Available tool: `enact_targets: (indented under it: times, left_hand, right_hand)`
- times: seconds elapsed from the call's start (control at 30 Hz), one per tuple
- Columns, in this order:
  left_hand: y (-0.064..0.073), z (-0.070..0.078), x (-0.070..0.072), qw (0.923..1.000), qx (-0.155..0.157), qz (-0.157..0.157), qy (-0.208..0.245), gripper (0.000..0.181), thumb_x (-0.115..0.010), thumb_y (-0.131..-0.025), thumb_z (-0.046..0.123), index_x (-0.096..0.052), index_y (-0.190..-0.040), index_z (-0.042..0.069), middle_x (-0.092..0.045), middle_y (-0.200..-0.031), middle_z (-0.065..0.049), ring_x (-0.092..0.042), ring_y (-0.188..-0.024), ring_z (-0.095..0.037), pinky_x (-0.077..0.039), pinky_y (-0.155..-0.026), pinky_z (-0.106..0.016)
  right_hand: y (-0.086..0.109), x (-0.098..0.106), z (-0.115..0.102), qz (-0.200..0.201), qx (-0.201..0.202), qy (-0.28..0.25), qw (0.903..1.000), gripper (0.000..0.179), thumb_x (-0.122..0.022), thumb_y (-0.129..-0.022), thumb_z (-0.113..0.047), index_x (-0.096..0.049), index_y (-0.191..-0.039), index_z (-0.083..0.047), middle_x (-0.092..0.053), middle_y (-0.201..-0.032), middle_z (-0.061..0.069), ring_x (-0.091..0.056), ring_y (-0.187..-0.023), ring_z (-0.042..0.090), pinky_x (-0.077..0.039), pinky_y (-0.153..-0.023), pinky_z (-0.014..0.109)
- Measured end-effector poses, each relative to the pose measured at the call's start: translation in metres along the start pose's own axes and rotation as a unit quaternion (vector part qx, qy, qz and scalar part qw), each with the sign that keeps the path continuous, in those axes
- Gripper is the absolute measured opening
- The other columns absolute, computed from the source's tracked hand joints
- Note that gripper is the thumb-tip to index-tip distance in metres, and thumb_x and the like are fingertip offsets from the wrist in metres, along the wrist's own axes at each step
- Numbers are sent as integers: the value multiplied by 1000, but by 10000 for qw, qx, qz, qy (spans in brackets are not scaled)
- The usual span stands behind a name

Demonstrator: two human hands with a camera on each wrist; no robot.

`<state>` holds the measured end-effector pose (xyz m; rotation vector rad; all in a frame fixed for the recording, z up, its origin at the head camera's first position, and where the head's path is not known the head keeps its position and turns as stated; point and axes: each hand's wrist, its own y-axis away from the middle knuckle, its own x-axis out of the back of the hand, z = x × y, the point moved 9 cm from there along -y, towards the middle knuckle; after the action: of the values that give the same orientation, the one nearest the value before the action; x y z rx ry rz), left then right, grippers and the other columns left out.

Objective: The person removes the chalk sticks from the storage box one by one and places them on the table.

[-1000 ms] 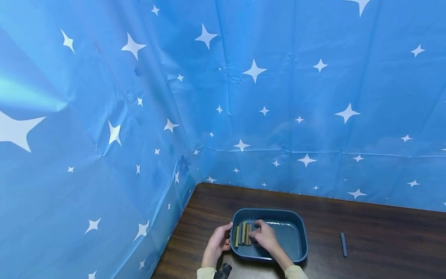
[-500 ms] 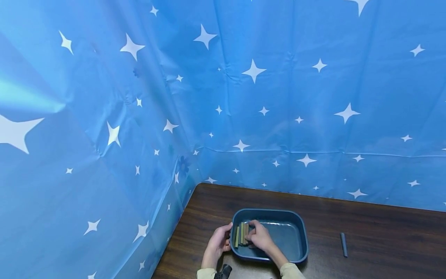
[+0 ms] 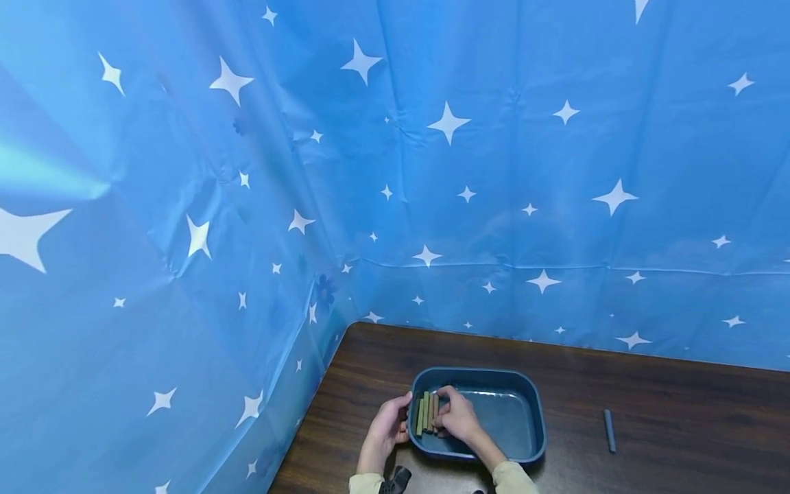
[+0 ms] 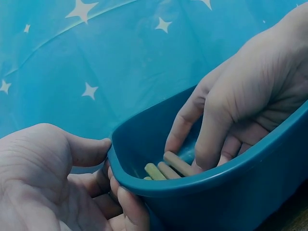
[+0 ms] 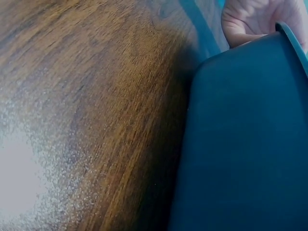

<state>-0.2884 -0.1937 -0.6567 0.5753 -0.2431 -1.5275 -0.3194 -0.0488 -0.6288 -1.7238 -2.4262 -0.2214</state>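
Observation:
A dark blue rectangular tub (image 3: pixel 540 422) stands on the table. At its left end, my left hand (image 3: pixel 387 422) grips it, thumb on the rim and fingers against the outer wall. Inside, several thin coloured sticks lie side by side by the left wall, including green sticks (image 3: pixel 421 416) and brown sticks (image 4: pixel 167 170). My right hand (image 3: pixel 459 417) reaches into the tub and pinches the rightmost brown stick (image 4: pixel 179 163) between thumb and index finger. The right wrist view shows only the tub's outside (image 5: pixel 245 134) and part of my left hand (image 5: pixel 262 19); the right fingers are hidden there.
One blue-grey stick (image 3: pixel 609 431) lies alone on the dark wood table (image 3: pixel 697 412), right of the tub. Blue sheets with white stars (image 3: pixel 494 158) hang behind and to the left. A black strap-like piece (image 3: pixel 395 479) sits at the left wrist.
My right hand has shifted slightly left inside the tub. The sticks under it have slid left, and the row now lies closer together. My left hand stays at the tub's end.

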Motion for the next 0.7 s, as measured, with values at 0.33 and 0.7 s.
enact_targets:
  times: [0.33, 0.7]
  left_hand:
    - [0, 3, 0, 10000, 59, -43, 5, 26, -50, -106, 30, -57, -86, 17, -48, -75, 7, -49, -55, -1, -41, -52, -13]
    - [2, 1, 2, 9999, 51, 76, 54, 24, -53, -106, 30, -62, -89, 16, -55, -76, 6, -56, -58, -2, -44, -51, -13]
  right_hand:
    - [-2, 2, 5, 0, -345, -380, 9987, 54, -66, -74, 16, -55, -126, 7, -67, -80, 15, -67, -63, 20, -60, -53, 37]
    - [4, 15, 15, 260, -1728, -2734, 9459, 48, -63, -92, 7, -46, -137, 8, -69, -104, 22, -72, -84, 24, -62, -74, 39]
